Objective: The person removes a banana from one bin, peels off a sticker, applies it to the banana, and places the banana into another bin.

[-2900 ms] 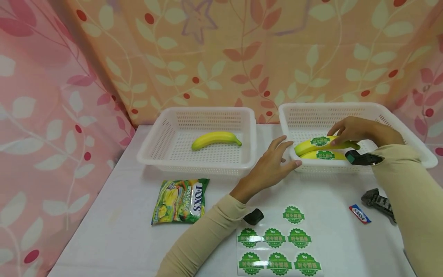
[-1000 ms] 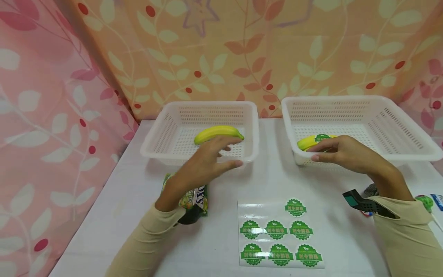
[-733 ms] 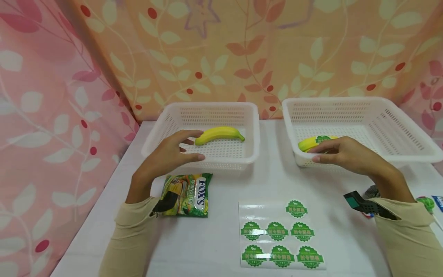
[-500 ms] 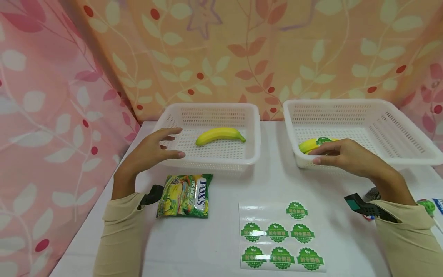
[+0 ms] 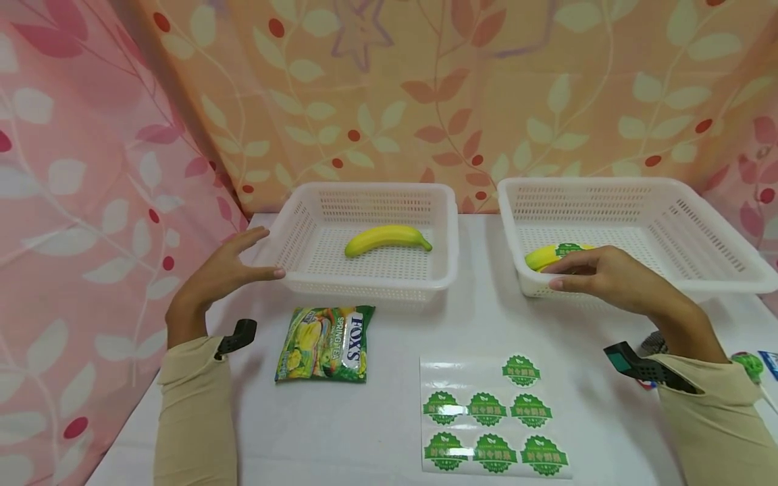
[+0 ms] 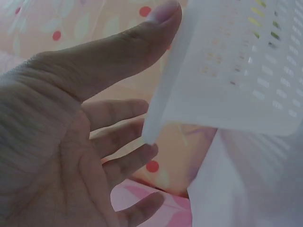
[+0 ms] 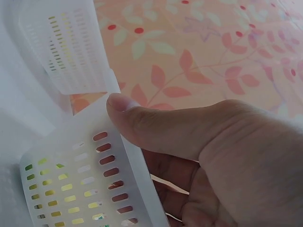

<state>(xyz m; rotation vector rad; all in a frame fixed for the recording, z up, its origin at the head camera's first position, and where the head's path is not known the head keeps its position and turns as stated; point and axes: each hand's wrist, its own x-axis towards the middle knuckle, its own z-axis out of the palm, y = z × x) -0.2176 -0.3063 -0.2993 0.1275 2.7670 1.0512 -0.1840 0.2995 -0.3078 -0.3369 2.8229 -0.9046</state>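
My left hand (image 5: 221, 271) is at the left end of the left white plastic basket (image 5: 365, 292), fingers spread and thumb apart. In the left wrist view its fingertips (image 6: 150, 150) reach the rim of that basket. Inside lies a single banana (image 5: 387, 239) without a sticker. My right hand (image 5: 614, 277) grips the front rim of the right white basket (image 5: 638, 182), thumb outside and fingers inside. Next to those fingers, a banana (image 5: 543, 256) bearing a green sticker (image 5: 571, 248) lies in this basket, partly covered by the hand.
A green Fox's candy bag (image 5: 325, 344) lies in front of the left basket. A sheet of round green stickers (image 5: 486, 432) is on the white table (image 5: 340, 432). Beyond my right wrist are a green lollipop (image 5: 750, 364) and a blue wrapper (image 5: 770, 361). A floral cloth (image 5: 389, 88) hangs behind.
My left hand has moved from beside the right basket to the left basket's far left end. My right hand has released a stickered banana in the right basket and come to its front rim.
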